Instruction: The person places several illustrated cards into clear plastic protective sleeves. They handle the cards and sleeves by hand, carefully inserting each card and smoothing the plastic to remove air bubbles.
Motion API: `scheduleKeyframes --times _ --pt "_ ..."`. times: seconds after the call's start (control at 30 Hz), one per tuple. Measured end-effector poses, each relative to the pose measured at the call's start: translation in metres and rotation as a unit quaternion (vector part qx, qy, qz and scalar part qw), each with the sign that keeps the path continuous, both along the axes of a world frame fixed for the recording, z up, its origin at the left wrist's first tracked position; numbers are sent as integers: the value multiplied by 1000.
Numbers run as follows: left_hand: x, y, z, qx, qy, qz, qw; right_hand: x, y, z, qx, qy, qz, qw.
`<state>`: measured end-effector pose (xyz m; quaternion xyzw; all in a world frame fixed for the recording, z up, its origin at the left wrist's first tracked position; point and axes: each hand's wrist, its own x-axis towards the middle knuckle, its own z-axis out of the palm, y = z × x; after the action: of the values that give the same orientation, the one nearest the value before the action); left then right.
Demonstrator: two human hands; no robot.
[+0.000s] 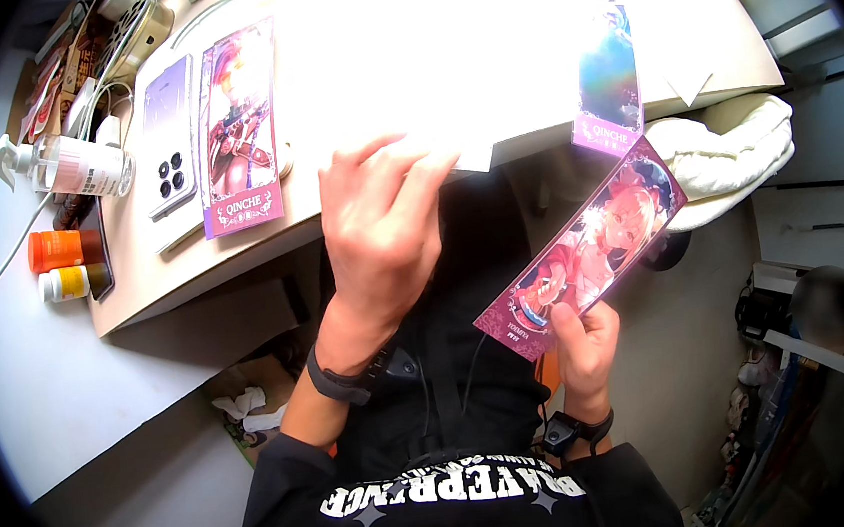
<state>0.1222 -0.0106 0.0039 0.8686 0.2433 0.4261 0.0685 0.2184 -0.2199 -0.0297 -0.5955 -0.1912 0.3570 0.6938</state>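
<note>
My right hand [587, 349] grips a long illustrated card [596, 248] by its lower edge, thumb on top. The card is dark pink, shows a light-haired character, and is held tilted off the table's front edge. My left hand [378, 222] is at the table edge with its fingers bent together. Its fingertips are against the white corner of a sheet [476, 158] that juts over the edge; what they pinch, if anything, is hidden. A second card [240, 129] with a red-haired character lies to the left. Another card [606, 77], glossy and blue-purple, lies at the right.
Left of the cards lies a lilac phone [170, 135]. Beyond it are a clear pump bottle [82, 165], an orange jar [55, 250], a yellow-labelled bottle [65, 285] and cables. A cream cushion [724, 157] sits by the right table corner. Glare washes out the table's middle.
</note>
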Motion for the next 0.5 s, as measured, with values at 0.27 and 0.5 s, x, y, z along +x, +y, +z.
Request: scheduleKeyframes --times 0.27,0.5 --pt "-46 -26 11 -39 -6 -68 997 6 5 1 133 6 38 990" --pt "-95 -55 -4 -102 60 -157 981 -1 34 -5 168 25 166 971"
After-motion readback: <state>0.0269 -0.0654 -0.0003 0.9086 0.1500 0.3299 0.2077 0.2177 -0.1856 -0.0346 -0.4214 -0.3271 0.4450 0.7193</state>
